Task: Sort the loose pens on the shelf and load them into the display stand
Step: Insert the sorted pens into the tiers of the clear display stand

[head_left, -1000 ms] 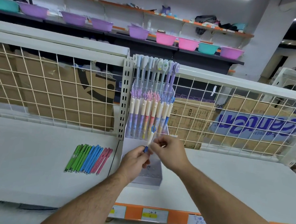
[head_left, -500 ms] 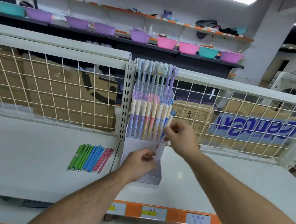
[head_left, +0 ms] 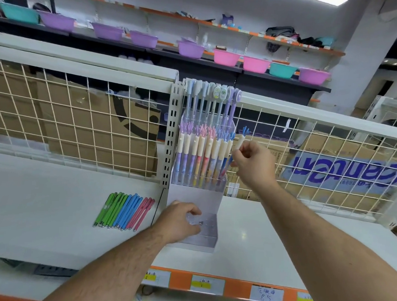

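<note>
Shelf: white flat shelf boards (head_left: 38,210), two panels meeting at a seam, with an orange price strip (head_left: 180,282) along the front edge.
Back panel: cream wire-mesh grid (head_left: 78,124) rising from the back edge, with brown cardboard boxes (head_left: 132,146) behind it.
Stand: clear acrylic stepped display stand (head_left: 197,196) on the right panel, in its back left corner, against the slotted metal upright (head_left: 170,134).
Stand contents: the back step holds tall pastel pens with ornament caps (head_left: 210,100). The middle step holds an upright row of cream-bodied pens with purple, pink and blue tufted tops (head_left: 202,150).
Left hand: the left hand (head_left: 179,221) lies on the low front step of the display stand. Fingers are bent, tips on the perforated plate. Whether they clasp it cannot be told.
Right hand: the right hand (head_left: 252,163) is raised just beside the right end of the middle row, thumb and fingers closed in a pinch on one pen.
Loose pens: slim green, blue and pink loose pens (head_left: 124,211) lie flat on the left panel near its right edge, midway between front and back edges. They lie side by side, grouped by colour, pink nearest the display stand.
Held pen: cream-bodied pen with a blue tufted top (head_left: 240,141), tilted with the top leaning right above the fingers. The lower barrel points down at the right end of the middle row. Whether its tip sits in a hole cannot be told.
</note>
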`<state>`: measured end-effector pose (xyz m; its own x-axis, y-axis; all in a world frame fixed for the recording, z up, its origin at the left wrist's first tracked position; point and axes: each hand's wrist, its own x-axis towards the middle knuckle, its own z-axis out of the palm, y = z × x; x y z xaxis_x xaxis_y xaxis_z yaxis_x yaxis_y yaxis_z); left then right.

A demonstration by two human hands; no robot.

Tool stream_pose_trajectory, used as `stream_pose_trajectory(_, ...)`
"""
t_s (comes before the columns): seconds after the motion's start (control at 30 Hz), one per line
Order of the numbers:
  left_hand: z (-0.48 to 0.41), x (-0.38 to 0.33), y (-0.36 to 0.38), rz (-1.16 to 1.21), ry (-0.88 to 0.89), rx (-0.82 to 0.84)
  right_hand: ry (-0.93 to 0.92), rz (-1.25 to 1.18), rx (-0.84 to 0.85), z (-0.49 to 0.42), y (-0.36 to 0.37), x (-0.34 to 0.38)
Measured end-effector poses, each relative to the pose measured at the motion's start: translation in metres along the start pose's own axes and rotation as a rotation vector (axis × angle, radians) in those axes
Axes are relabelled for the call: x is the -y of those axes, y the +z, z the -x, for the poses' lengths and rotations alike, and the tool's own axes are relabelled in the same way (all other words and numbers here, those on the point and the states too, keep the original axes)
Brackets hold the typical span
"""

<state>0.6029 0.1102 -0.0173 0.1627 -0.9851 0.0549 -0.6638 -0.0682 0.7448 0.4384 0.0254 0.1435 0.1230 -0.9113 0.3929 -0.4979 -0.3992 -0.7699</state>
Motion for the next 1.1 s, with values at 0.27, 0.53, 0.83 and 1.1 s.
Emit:
stream_pose_trajectory(0.27,0.0,-0.001,0.0,-0.007,0.003,0.002,0.018,0.191,0.114,-0.003,0.014,-0.012)
stream_pose_trajectory(0.53,-0.001,0.0,0.002,-0.006,-0.007,-0.009,0.023,0.19,0.115,-0.008,0.018,-0.015)
stream_pose_trajectory(0.83,0.0,-0.001,0.002,-0.003,-0.023,-0.008,0.069,0.145,0.12,0.0,0.021,-0.032)
stream_pose_trajectory(1.1,0.002,-0.006,0.001,-0.012,-0.033,-0.004,0.059,0.005,0.14,0.029,0.027,-0.06)
